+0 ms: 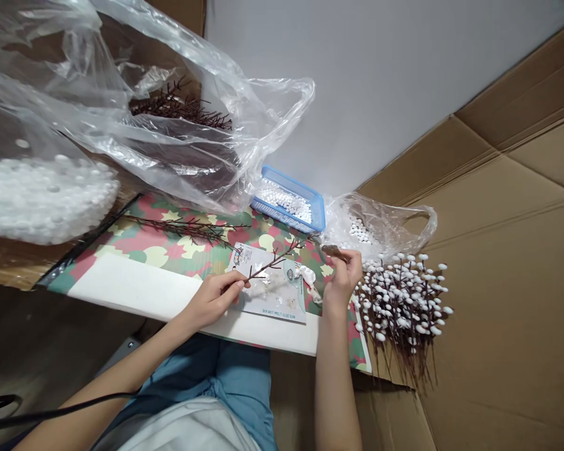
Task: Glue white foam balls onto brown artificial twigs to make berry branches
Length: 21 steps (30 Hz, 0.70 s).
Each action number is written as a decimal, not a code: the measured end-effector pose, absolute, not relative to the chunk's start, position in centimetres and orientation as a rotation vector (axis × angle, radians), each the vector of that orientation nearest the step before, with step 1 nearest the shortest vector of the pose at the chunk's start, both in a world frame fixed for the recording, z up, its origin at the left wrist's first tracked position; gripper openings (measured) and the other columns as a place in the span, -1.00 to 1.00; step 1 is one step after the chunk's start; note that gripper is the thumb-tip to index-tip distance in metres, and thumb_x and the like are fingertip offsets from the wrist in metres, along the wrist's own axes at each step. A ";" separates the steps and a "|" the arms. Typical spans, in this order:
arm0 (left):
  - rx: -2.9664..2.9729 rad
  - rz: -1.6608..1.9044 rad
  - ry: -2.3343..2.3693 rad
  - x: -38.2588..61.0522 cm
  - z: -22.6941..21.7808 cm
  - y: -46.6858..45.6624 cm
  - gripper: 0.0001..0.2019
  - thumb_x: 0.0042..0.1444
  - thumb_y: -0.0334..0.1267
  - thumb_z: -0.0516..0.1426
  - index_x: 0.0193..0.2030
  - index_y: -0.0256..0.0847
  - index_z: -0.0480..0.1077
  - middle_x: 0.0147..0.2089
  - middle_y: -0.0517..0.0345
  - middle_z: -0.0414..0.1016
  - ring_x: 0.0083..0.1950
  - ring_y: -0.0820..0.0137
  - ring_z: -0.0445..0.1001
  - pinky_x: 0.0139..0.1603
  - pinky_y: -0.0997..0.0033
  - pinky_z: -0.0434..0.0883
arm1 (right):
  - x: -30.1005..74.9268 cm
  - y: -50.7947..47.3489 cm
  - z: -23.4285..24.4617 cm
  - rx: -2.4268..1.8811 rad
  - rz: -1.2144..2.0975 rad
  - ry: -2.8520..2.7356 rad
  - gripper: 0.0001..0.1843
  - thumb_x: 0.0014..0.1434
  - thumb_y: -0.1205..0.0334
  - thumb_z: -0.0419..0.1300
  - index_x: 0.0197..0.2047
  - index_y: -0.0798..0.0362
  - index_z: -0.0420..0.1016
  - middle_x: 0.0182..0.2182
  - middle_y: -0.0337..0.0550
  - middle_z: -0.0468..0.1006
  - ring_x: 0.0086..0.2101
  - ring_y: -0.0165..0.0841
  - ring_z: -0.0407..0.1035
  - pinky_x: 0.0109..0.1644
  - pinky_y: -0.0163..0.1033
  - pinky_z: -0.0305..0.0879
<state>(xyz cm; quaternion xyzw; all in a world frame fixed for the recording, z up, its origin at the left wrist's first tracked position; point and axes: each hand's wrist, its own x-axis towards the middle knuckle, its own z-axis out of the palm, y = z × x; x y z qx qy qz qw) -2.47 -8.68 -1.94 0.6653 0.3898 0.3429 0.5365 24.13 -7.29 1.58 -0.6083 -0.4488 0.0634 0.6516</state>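
My left hand (219, 297) pinches the lower end of a dark brown artificial twig (275, 258). Its bare forked branches slant up to the right over a grey printed card (272, 304) marked for a hot melt glue gun. My right hand (343, 275) is raised right of the twig, fingers closed around a small brownish piece (332, 250) whose kind I cannot make out. A crumpled white scrap (305, 274) lies on the card between my hands. Behind the card, several more bare twigs (183, 228) lie on the camouflage-patterned table cover (157, 254).
A blue basket (317, 216) holds small white balls. Beside it lies a clear bag (380, 219) with more balls. Finished-looking white-tipped stems (404, 300) bunch at the right edge. Large plastic bags of twigs (183, 113) and white balls (42, 197) occupy the left. Cardboard (502, 269) stands at right.
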 end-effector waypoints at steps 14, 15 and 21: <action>1.598 0.828 0.920 -2.6 -2.0 -8.7 -0.67 0.22 -0.14 -0.04 -0.28 -0.28 0.48 -0.59 0.21 0.38 -0.53 0.43 0.30 -0.48 0.49 0.17 | 23.9 -6.2 1.1 -1.393 0.168 -1.056 -0.90 -0.03 0.22 0.12 -0.38 0.04 0.37 -0.43 -0.30 0.34 -0.36 -0.37 0.26 -0.24 -0.25 0.18; 1.588 0.829 0.920 -2.6 -2.0 -8.7 -0.67 0.22 -0.14 -0.04 -0.28 -0.28 0.48 -0.59 0.22 0.38 -0.54 0.43 0.29 -0.49 0.49 0.17 | 23.9 -6.3 1.0 -1.401 0.168 -1.061 -0.90 -0.02 0.22 0.12 -0.38 0.04 0.37 -0.43 -0.29 0.35 -0.36 -0.37 0.26 -0.23 -0.25 0.17; 1.537 0.849 0.911 -2.6 -2.0 -8.8 -0.68 0.19 -0.11 -0.01 -0.29 -0.27 0.48 -0.60 0.22 0.37 -0.54 0.44 0.29 -0.50 0.50 0.19 | 24.7 -6.7 0.4 -1.434 0.172 -1.081 -0.89 -0.01 0.20 0.12 -0.38 0.04 0.37 -0.42 -0.29 0.34 -0.34 -0.36 0.27 -0.22 -0.24 0.17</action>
